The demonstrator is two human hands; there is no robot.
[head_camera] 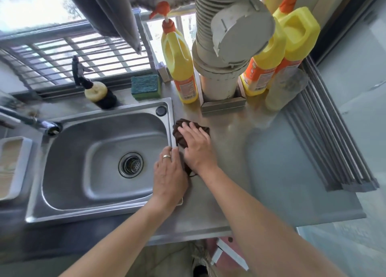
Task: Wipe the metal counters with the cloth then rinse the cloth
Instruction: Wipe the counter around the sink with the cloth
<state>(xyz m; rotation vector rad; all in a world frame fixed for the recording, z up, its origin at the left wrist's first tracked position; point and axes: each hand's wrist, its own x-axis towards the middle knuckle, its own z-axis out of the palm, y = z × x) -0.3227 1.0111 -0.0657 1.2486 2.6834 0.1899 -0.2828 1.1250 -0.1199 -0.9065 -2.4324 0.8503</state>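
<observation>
- Both hands are laid flat, fingers spread: the right hand (197, 149) is pressed on the crumpled dark-brown cloth (183, 130), probably to push it along; the left hand (170, 175) rests at its near end, across the sink's edge.
- The cloth is kept on the bare stainless-steel table (227, 172), just beside the steel sink (100, 151).
- Three yellow detergent bottles (179, 59) and one blue-green sponge (145, 87) can be counted behind.

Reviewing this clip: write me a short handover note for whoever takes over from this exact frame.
Right hand: flat, fingers straight, pressing the brown cloth on the counter beside the sink.
Left hand: open, resting on the sink's right rim, touching the cloth's near edge.
Done: wiping is under way; how much is covered cannot be told.
Left: finish the counters, then rinse the cloth under the tap.
</observation>
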